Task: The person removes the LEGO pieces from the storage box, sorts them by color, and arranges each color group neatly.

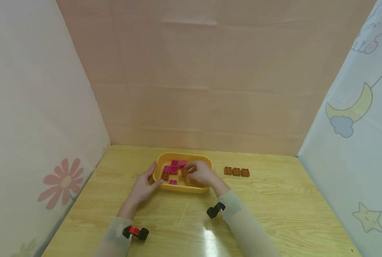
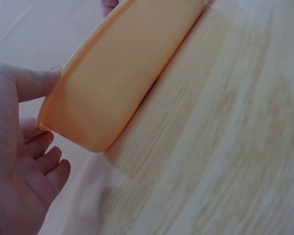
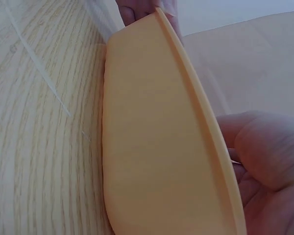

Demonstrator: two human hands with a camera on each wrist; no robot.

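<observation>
A yellow-orange plastic tray stands on the table with pink and brown toy building bricks inside. My left hand holds its left end, thumb at the near rim and fingers at the outer side; the left wrist view shows the thumb against the rim. Reaching over the near wall, my right hand pinches a brown building brick inside the tray. In the right wrist view the tray wall hides those fingertips. Pink bricks and another brown brick lie left of it.
Three brown bricks sit in a row on the wooden table, right of the tray. A beige backdrop rises behind the table, with patterned cloth sides at left and right.
</observation>
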